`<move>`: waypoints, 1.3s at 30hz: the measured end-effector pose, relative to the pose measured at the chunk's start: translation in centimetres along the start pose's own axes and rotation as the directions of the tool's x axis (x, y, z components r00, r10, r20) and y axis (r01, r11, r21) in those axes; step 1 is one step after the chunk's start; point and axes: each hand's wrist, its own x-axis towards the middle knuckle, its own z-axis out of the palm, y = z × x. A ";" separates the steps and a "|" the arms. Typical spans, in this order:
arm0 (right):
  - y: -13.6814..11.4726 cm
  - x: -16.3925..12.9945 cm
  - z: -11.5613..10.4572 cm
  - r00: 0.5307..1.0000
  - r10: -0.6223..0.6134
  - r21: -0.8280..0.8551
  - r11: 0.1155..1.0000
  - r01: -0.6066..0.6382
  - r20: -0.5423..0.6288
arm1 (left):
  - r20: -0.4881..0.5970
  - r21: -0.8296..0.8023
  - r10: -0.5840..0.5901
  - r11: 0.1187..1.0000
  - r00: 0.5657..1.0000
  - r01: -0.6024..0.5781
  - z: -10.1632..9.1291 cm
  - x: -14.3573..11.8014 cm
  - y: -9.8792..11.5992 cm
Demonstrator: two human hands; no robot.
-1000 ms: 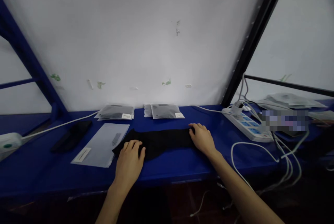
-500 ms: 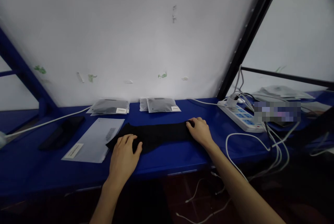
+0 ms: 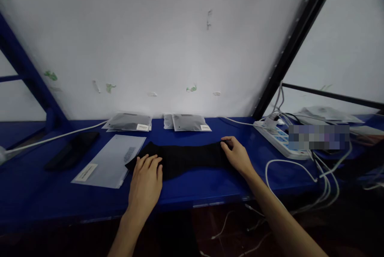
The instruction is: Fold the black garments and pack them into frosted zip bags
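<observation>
A long black piece of fabric [image 3: 192, 157], possibly a sleeve, lies flat across the blue table. Its left end flares wider than its middle. My left hand [image 3: 146, 179] rests palm down on that wide end, fingers stretched out and the thumb alongside. At the opposite end my right hand [image 3: 237, 155] pinches the fabric's edge between thumb and fingers. Just left of the fabric is a flat frosted plastic bag [image 3: 109, 161] with a white label and printed text, partly beside my left hand.
Two piles of packed frosted bags [image 3: 129, 122] [image 3: 190, 122] lie along the wall. A dark phone-like slab [image 3: 72, 151] is on the left. To the right sits a white-and-blue power strip [image 3: 282, 141] with plugs and loose white cables [image 3: 267, 173]. The blue table's front edge [image 3: 216, 202] is near me.
My left thumb has drawn in closer to its fingers. My right hand keeps hold of the fabric's right end, its fingers slightly more curled. The camera view has shifted a little.
</observation>
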 end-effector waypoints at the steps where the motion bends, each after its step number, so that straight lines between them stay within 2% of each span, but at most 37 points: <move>1: 0.1 0.0 0.0 1.000 -0.005 -0.007 1.000 0.005 0.005 | -0.032 -0.006 0.025 1.000 0.999 -0.026 -0.2 -0.1 0.5; 4: 0.2 0.0 0.0 0.999 -0.028 -0.021 0.999 0.028 0.022 | -0.103 -0.030 0.169 0.985 0.980 -0.173 -0.6 -0.3 2.9; 7: 0.2 0.0 -0.1 0.999 -0.039 -0.037 0.998 0.040 0.031 | -0.021 -0.062 0.311 0.948 0.950 -0.311 0.0 -0.8 6.1; 11: 0.1 0.0 -0.1 0.999 -0.024 -0.057 0.998 0.026 0.040 | 0.111 -0.031 0.274 0.962 0.955 -0.272 1.5 -1.8 8.2; 16: -0.1 0.2 -0.3 1.000 -0.011 -0.013 1.000 0.011 0.028 | 0.142 -0.037 0.262 0.965 0.955 -0.259 2.0 -2.1 8.0; 19: -0.7 0.7 -1.2 0.994 0.091 0.113 0.989 -0.097 0.057 | 0.173 -0.017 0.265 0.964 0.949 -0.266 1.7 -2.1 8.0; 21: -1.8 1.0 -2.1 0.973 0.191 0.289 0.931 -0.222 0.131 | 0.173 -0.001 0.273 0.961 0.946 -0.277 1.7 -2.1 8.1; 23: -3.4 1.0 -3.2 0.944 0.245 0.443 0.837 -0.322 0.223 | 0.161 0.016 0.281 0.958 0.946 -0.287 1.8 -2.3 8.2; 28: -7.1 0.1 -4.7 0.889 0.280 0.574 0.684 -0.450 0.363 | 0.140 0.033 0.300 0.951 0.944 -0.307 2.3 -2.5 8.0; 34: -8.9 -0.8 -4.6 0.873 0.293 0.649 0.585 -0.485 0.389 | 0.152 -0.007 0.313 0.949 0.938 -0.315 2.1 -2.5 7.9; 39: -11.7 -0.8 -3.3 0.900 0.184 0.713 0.557 -0.426 0.394 | 0.161 -0.046 0.317 0.948 0.935 -0.314 1.7 -2.6 8.0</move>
